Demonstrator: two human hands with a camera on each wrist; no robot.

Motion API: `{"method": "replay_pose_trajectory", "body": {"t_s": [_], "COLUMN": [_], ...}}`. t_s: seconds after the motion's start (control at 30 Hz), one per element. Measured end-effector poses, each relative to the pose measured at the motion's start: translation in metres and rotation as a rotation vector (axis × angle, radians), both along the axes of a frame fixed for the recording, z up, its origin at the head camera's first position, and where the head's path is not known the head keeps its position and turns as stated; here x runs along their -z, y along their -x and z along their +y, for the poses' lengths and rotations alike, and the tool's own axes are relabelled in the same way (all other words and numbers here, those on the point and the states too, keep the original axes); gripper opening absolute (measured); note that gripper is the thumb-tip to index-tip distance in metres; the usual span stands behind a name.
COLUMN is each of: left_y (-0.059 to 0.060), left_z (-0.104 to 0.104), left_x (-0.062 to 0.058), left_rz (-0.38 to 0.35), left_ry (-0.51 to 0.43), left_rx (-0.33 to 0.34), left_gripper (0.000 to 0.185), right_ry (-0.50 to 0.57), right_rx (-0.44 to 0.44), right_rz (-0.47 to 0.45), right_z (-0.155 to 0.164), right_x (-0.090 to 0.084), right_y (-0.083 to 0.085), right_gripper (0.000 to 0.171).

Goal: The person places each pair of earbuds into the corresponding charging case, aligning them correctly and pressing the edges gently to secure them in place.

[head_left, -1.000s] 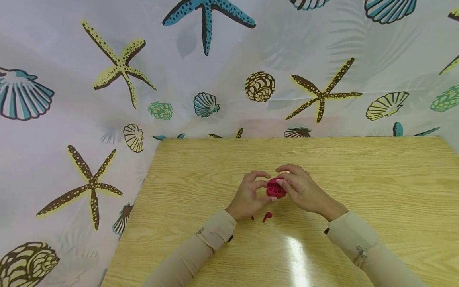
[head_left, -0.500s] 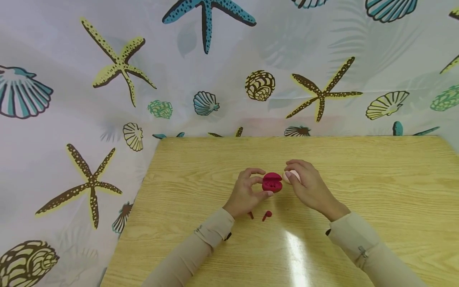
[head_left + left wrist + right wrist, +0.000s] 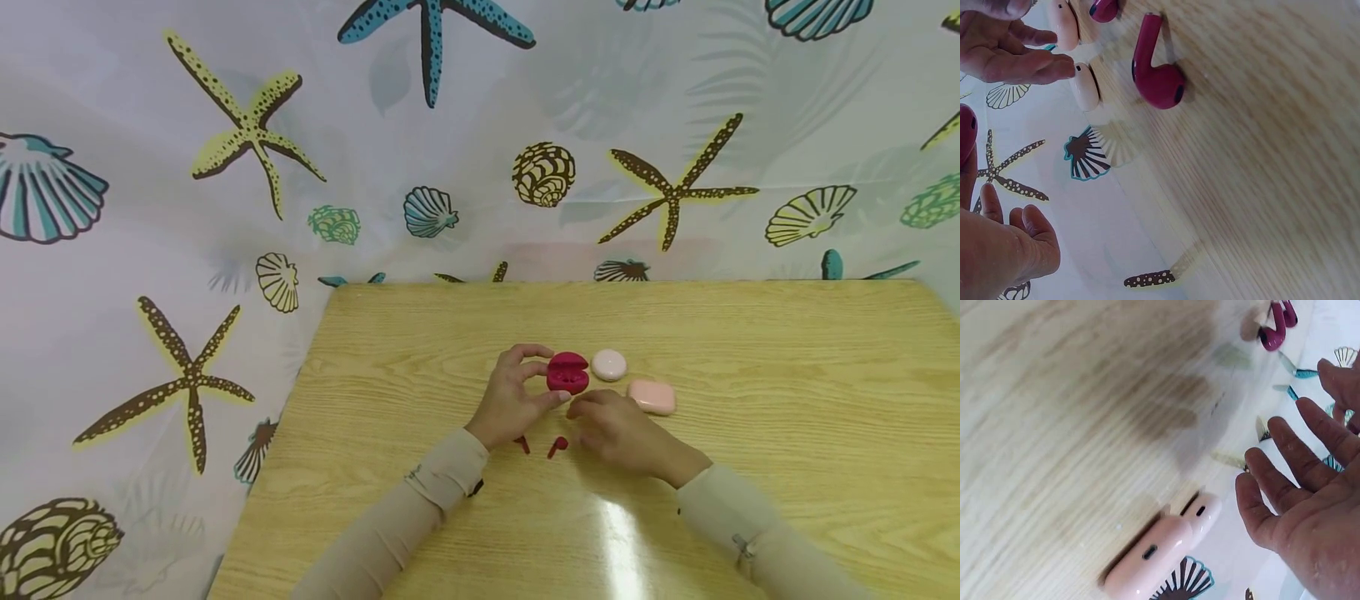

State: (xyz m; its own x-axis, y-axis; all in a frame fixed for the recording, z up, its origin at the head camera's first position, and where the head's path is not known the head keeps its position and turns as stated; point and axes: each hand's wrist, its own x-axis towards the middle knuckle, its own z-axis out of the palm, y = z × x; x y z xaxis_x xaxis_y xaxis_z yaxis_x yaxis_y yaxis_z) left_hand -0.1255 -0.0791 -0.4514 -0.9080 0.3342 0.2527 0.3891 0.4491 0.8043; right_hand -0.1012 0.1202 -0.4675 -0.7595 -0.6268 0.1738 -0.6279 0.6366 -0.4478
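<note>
My left hand (image 3: 513,393) grips a crimson earbud case (image 3: 567,373) above the table, thumb in front and fingers behind. Its lid is raised, facing me. Two crimson earbuds lie on the wood below: one (image 3: 558,447) between the hands, the other (image 3: 524,444) partly covered by my left hand. In the left wrist view an earbud (image 3: 1159,78) shows up close, stem and round head visible. My right hand (image 3: 618,429) hovers beside the right-hand earbud, fingers loosely bent, holding nothing. The right wrist view shows its fingers (image 3: 1291,450) spread and relaxed.
A round pale-pink case (image 3: 609,365) sits on the wooden table (image 3: 787,375) just right of the crimson case. In front of it, behind my right hand, lies a peach rounded-rectangular case (image 3: 652,397). A cloth with starfish and shells (image 3: 480,167) hangs behind the table.
My right hand has left the crimson case, passed over the round pale case, and come down toward the earbuds. Both pale cases are now uncovered. My left hand has shifted slightly left with the crimson case.
</note>
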Motion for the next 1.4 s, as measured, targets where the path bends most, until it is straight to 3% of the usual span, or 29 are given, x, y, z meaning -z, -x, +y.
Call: {"method": "replay_pose_trajectory", "body": {"t_s": [0.2, 1.23, 1.4], "left_y": [0.000, 0.001, 0.001], "left_z": [0.001, 0.001, 0.001], "left_x": [-0.001, 0.002, 0.003], "left_rz": [-0.027, -0.057, -0.069], "left_ry": [-0.016, 0.013, 0.005], "left_rx": [0.004, 0.008, 0.003], "left_gripper": [0.019, 0.020, 0.020], "right_ry": [-0.083, -0.024, -0.027], "right_rx": [-0.012, -0.036, -0.031], "right_rz": [-0.005, 0.006, 0.009], "right_z": [-0.007, -0.014, -0.015], "right_x": [0.007, 0.026, 0.027], "right_y": [-0.003, 0.000, 0.000], "right_gripper": [0.031, 0.012, 0.017]}}
